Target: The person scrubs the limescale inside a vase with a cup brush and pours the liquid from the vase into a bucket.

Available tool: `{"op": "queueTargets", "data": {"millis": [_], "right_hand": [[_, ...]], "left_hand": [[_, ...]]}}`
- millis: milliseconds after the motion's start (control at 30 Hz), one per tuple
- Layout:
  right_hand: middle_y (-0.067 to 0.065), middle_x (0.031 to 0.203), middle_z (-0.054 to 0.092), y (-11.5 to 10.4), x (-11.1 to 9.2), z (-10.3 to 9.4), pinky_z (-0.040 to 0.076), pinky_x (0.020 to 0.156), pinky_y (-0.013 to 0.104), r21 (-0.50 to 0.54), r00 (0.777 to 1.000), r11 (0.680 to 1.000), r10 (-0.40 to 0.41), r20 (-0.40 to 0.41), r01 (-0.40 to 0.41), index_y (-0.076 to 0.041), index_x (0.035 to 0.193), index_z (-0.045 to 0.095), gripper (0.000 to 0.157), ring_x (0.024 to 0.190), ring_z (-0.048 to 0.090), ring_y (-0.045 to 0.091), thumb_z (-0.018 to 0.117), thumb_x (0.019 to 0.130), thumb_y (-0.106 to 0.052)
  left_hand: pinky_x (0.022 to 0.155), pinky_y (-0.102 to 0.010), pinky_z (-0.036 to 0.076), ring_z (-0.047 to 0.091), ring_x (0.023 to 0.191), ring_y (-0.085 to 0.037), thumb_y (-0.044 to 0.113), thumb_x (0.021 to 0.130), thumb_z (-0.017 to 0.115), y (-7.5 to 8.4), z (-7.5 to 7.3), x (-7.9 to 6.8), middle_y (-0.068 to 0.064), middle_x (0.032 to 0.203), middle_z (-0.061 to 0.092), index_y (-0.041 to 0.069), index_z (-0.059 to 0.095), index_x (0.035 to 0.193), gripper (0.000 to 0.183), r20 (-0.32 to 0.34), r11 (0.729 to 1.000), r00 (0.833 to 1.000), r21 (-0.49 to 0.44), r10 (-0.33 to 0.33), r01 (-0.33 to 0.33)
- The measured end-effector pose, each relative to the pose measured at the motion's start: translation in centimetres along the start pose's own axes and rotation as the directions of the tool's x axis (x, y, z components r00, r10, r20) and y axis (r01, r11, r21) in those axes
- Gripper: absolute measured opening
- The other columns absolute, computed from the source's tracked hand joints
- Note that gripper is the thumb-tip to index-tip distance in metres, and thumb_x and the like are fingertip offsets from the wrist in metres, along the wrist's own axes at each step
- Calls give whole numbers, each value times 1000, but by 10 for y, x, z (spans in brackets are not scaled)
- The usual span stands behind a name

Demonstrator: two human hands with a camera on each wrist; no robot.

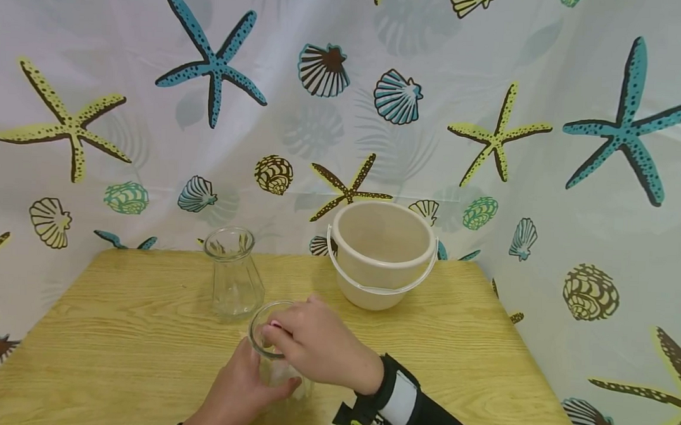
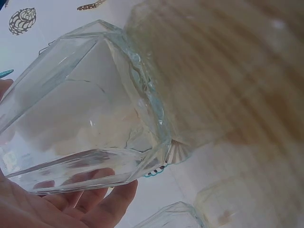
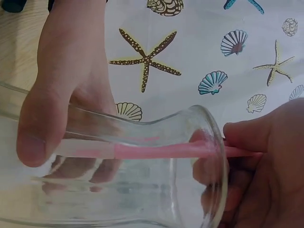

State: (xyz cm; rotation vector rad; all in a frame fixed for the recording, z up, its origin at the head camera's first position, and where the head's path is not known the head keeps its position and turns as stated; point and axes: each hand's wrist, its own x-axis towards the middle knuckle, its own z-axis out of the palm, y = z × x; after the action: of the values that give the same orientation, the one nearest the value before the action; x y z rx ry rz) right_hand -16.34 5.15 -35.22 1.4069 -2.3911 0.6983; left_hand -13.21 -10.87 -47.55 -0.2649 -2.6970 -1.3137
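A clear faceted glass jar point(image 1: 279, 369) stands at the front of the table, upright or nearly so. My left hand point(image 1: 240, 385) grips its side, thumb on one face and fingers round the other, as the left wrist view of the jar point(image 2: 80, 116) also shows. At the jar's mouth, my right hand point(image 1: 323, 346) pinches the end of a pink-handled bottle brush point(image 3: 161, 151). The brush's pink and white shaft runs down inside the glass. Its white head is blurred and partly hidden behind my left thumb point(image 3: 35, 142).
A second glass jar point(image 1: 237, 290) stands behind and to the left. A cream bucket point(image 1: 383, 274) with its handle lowered stands at the back right. The wooden table point(image 1: 129, 349) meets a curtain point(image 1: 344, 130) printed with shells and starfish at the back and right.
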Motion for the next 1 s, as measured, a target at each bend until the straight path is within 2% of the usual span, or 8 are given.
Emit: {"op": "queueTargets", "data": {"millis": [100,200,367,567,767,1000], "right_hand": [[-15,57,52,2,0,2,30,61,25,94,1000,995,22,-16,-20,-20,70,60,29,55,40,-7,52,99,-23],[-15,56,51,3,1,5,31,63,26,118,998,992,50,-39,-45,-20,72,62,29,53,41,-7,52,99,-23],[-14,55,46,4,2,10,31,65,31,66,994,995,84,-76,-79,-21,70,59,30,52,38,-1,51,99,-23],[-12,53,41,6,3,13,25,61,28,28,987,996,85,-138,-82,-21,64,50,34,54,36,2,54,97,-19],[-16,59,51,8,2,12,27,60,27,-27,985,996,80,-156,-85,-19,71,61,30,59,39,-1,52,99,-22],[-14,66,57,11,0,12,29,60,28,-107,984,991,64,-164,-83,-17,76,65,26,63,40,1,52,99,-24]], "left_hand": [[82,-43,47,46,105,-5,56,67,78,-1,0,1,12,126,42,44,33,133,82,-8,1000,1000,-17,9,-9],[80,-41,47,48,101,-4,55,65,80,-2,1,1,13,123,44,43,34,132,82,-15,1000,1000,-30,3,-4],[79,-40,47,49,96,-6,55,63,82,-1,0,0,12,121,46,39,34,134,87,-23,999,999,-40,-24,23],[81,-42,46,49,98,-8,58,62,81,0,0,0,10,123,46,33,33,135,91,-17,998,998,-30,-55,54],[79,-41,46,50,95,-8,64,60,78,-1,2,0,7,119,49,27,36,135,93,-30,1000,999,-20,-21,20],[81,-42,47,49,101,-7,61,63,79,0,1,0,8,120,48,32,35,133,87,-17,1000,1000,4,-15,15]]}}
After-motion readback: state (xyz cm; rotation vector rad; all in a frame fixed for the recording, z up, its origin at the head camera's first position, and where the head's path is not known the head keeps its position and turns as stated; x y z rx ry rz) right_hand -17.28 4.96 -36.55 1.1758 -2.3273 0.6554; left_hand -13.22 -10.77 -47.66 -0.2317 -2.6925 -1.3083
